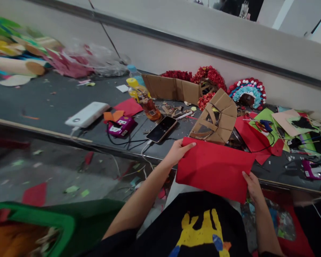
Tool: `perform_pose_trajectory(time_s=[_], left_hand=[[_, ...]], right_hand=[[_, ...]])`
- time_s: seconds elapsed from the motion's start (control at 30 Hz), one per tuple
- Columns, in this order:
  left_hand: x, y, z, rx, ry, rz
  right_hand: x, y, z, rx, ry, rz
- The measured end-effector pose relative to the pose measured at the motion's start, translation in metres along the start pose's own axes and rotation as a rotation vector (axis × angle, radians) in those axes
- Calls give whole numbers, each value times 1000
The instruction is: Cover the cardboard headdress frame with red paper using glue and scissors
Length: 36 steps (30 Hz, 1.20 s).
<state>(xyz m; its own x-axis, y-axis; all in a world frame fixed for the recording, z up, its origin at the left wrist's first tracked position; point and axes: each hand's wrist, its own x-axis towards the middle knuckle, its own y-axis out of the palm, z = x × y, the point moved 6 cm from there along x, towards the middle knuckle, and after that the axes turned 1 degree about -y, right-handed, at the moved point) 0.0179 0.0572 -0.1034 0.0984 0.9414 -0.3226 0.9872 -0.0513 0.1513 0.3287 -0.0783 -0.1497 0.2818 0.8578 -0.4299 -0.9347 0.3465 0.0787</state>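
A red sheet of paper or felt [214, 167] is stretched between my two hands, just over the table's front edge. My left hand [178, 151] pinches its upper left corner, thumb on top. At its right side my right hand [251, 185] grips the edge, thumb on the front face. Behind the sheet stands a cut cardboard fan shape [222, 119] with strips across an opening. To the left of it lies a phone [162, 129] with a white cable plugged in.
A bottle [147, 101] stands beside a cardboard strip [173, 89]. Further left are a purple device [121, 126] and a white power bank [87, 115]. Scissors [264, 125] lie on coloured sheets at right. A green bin [69, 221] stands below left; scraps litter the floor.
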Motion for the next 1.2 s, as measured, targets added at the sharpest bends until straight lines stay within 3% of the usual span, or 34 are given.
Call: perform_pose_trajectory(time_s=[0.2, 0.5, 0.63, 0.97, 1.2], left_hand=[[9, -4, 15, -53, 20, -19], [11, 1, 23, -151, -10, -7], [15, 2, 34, -183, -19, -43], [13, 8, 54, -231, -108, -115], [14, 9, 57, -242, -121, -109]], right_hand=[[17, -6, 33, -109, -26, 64], [37, -4, 69, -234, -298, -30], [51, -5, 64, -198, -319, -52], [59, 1, 42, -183, -156, 51], [70, -2, 37, -356, -151, 70]])
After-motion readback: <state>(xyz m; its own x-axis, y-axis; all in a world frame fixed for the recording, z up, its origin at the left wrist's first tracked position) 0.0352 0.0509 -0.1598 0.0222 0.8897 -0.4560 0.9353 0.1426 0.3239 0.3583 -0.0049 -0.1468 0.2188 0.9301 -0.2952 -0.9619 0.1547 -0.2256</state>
